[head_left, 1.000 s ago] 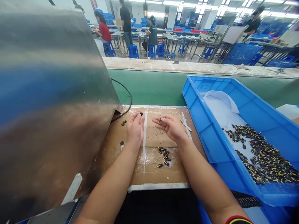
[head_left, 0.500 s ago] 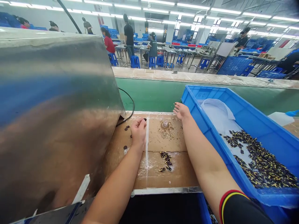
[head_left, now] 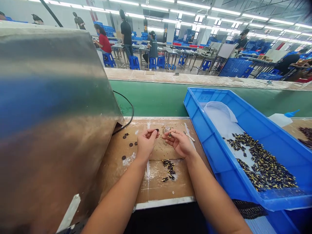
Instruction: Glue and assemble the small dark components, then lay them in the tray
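Note:
Pinched between the thumb and fingers of my left hand (head_left: pixel 146 144) is a small dark round disc (head_left: pixel 157 130). Close beside it on the right, my right hand (head_left: pixel 180 143) has its palm partly turned up and its fingertips closed on a small dark-and-yellow piece (head_left: pixel 170 134). Both hands hover over a cardboard-covered worktop (head_left: pixel 141 188). A loose cluster of similar dark-and-yellow pieces (head_left: pixel 169 167) lies below them. Several dark discs (head_left: pixel 124 157) are scattered left of my left hand. A small clear lump (head_left: pixel 167 129) shows behind the fingers.
A big blue bin (head_left: pixel 202 126) with many dark-and-yellow pieces borders the worktop on the right. A shiny metal housing (head_left: pixel 56 113) blocks the left, with a black cable (head_left: pixel 133 109) behind. A thin stick-like tool (head_left: pixel 189 136) lies near the bin. People work beyond the green belt (head_left: pixel 151 99).
My right hand has come left and down from beside the bin to near my left hand, bringing the small piece along. My left hand still pinches the disc. The view has shifted slightly.

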The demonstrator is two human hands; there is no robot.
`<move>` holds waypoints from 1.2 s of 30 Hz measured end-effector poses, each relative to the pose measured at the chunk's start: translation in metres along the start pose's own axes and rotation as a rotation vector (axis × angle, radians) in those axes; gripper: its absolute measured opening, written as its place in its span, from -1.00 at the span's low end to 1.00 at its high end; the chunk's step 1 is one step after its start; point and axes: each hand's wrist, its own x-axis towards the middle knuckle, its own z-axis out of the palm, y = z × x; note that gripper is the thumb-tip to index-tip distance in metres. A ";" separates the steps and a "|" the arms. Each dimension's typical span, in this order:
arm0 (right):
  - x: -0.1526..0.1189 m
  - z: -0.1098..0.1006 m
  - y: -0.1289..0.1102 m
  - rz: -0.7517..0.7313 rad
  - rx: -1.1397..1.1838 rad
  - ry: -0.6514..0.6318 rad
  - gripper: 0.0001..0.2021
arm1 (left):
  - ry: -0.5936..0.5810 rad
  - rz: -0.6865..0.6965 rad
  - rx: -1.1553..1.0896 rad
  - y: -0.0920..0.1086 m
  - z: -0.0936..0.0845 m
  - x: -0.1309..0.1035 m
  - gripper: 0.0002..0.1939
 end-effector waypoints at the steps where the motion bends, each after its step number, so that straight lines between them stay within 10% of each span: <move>1: -0.004 0.003 0.001 0.012 0.034 -0.060 -0.79 | -0.009 -0.028 -0.022 0.001 0.001 -0.001 -0.56; 7: -0.012 0.007 -0.008 0.023 0.108 -0.178 -0.90 | -0.032 -0.233 -0.232 0.010 0.006 -0.008 -0.56; 17: -0.021 0.011 -0.013 -0.075 -0.060 -0.209 -0.93 | -0.138 0.042 0.103 -0.004 -0.001 -0.006 -0.63; 36: -0.028 0.017 -0.018 -0.100 -0.002 -0.193 -0.92 | -0.196 -0.248 -0.225 0.000 0.008 -0.011 -0.69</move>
